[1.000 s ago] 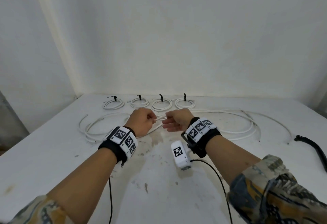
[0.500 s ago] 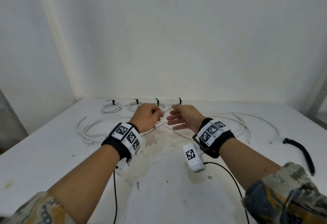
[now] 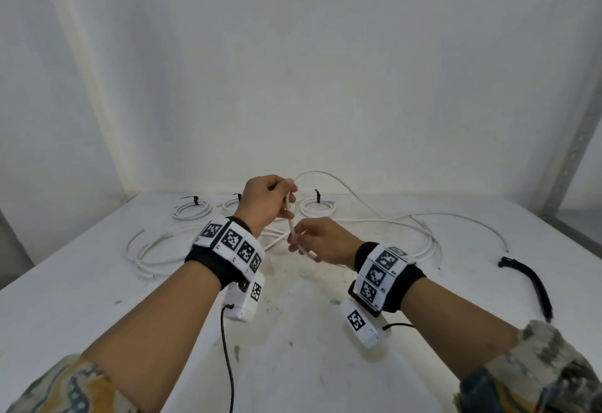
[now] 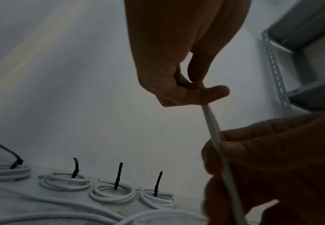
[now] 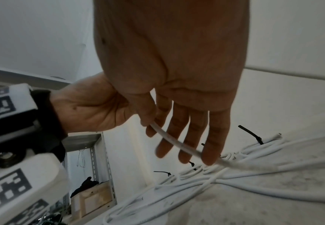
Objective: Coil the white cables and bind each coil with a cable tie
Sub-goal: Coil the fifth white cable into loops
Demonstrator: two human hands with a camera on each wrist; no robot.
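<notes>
4 tied coils [image 4: 111, 194] lie behind the left hand [image 3: 265, 199], which pinches a loose white cable [image 3: 291, 227] the right hand [image 3: 321, 243] also grips, uncoiled.

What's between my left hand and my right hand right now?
A short, taut stretch of white cable runs from the left hand down to the right hand, nothing else; the head and left wrist views show it.

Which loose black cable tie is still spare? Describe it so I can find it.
Start at the white table and go to its right edge. There a black cable tie lies curved and alone, binding nothing, unlike the ties standing on the coils by the wall.
</notes>
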